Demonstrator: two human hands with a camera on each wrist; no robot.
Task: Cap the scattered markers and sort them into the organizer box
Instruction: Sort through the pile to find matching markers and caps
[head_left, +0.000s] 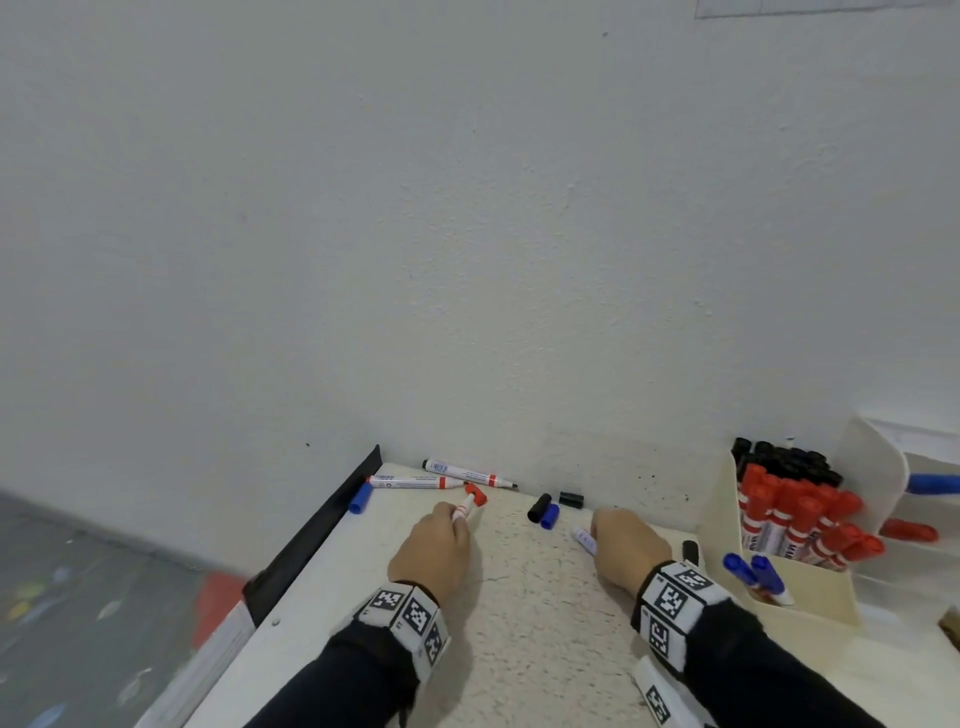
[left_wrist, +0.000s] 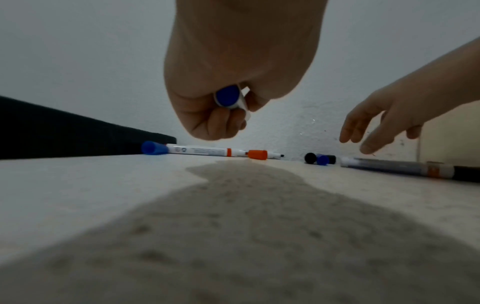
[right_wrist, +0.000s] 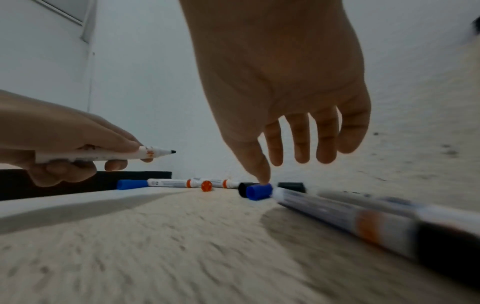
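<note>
My left hand (head_left: 460, 519) grips an uncapped white marker (right_wrist: 103, 156) with a dark tip and a blue end plug (left_wrist: 228, 98), pointing it toward a loose red cap (head_left: 475, 493). With its fingers straight, my right hand (right_wrist: 285, 160) hovers low over the table, index fingertip (right_wrist: 263, 179) at a loose blue cap (right_wrist: 259, 191) that lies between two black caps (head_left: 539, 508). A black-capped marker (head_left: 584, 539) lies under the right palm. Two uncapped red-banded markers (head_left: 410, 482) and another blue cap (head_left: 359, 500) lie by the wall.
A cream organizer box (head_left: 724, 499) stands at the right, holding black, red and blue capped markers in separate sections. The wall rises right behind the caps. A black rail (head_left: 322, 525) edges the table's left side, with floor below.
</note>
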